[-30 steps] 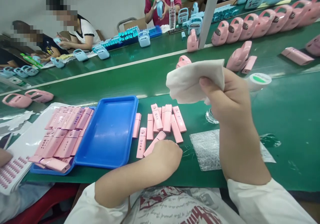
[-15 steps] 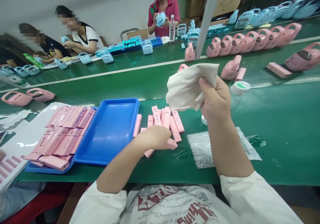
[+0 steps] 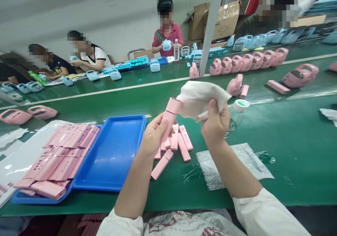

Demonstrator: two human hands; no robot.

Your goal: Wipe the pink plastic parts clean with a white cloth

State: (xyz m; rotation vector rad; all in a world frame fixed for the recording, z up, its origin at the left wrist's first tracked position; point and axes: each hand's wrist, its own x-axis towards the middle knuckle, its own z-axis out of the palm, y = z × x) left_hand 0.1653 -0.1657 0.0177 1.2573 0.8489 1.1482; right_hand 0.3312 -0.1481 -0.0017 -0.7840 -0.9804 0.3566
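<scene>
My left hand (image 3: 155, 132) is closed around a pink plastic case (image 3: 171, 115), a long flat piece held up at a tilt. In my right hand (image 3: 216, 120) a white cloth (image 3: 200, 97) is pinched, and its left edge hangs beside the upper end of the case. Whether cloth and case touch, I cannot tell. Below my hands several more pink cases (image 3: 182, 146) lie in a loose pile on the green table (image 3: 263, 130). One single case (image 3: 162, 164) rests nearer to me.
Left of the pile stands a blue tray (image 3: 105, 158); beside it another tray (image 3: 39, 198) is heaped with pink cases. A clear jar (image 3: 237, 115) with a white lid and a bubble-wrap sheet (image 3: 210, 169) lie right. Pink handled housings (image 3: 247, 63) line the far side; people sit beyond.
My left hand has lifted a pink case from the pile up to the cloth. My right hand has come slightly lower with the cloth. The camera view has tilted up a little.
</scene>
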